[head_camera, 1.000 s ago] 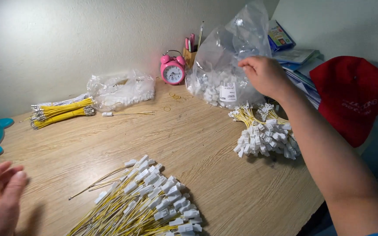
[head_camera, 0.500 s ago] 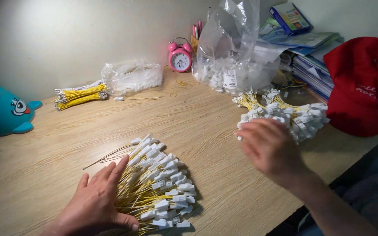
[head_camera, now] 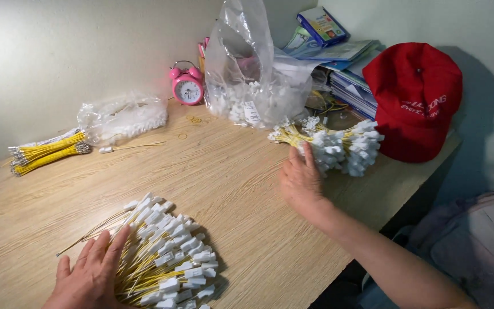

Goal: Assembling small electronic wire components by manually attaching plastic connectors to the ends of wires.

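Note:
My left hand (head_camera: 90,276) lies flat, fingers spread, on the near pile of yellow wires with white connectors (head_camera: 167,252) at the front of the wooden desk (head_camera: 224,171). My right hand (head_camera: 299,182) hovers palm down over the desk, its fingertips touching the edge of a second bundle of yellow wires with white connectors (head_camera: 338,144) at the right. It grips nothing that I can see.
A large clear plastic bag of white connectors (head_camera: 253,74) stands at the back beside a pink alarm clock (head_camera: 187,87). A smaller clear bag (head_camera: 122,117) and tied yellow wire bundles (head_camera: 47,151) lie at the left. A red cap (head_camera: 414,97) rests by stacked books (head_camera: 344,74).
My right hand left the plastic bag, dropped to the desk and now reaches the right bundle. My left hand came down onto the near pile and stays there.

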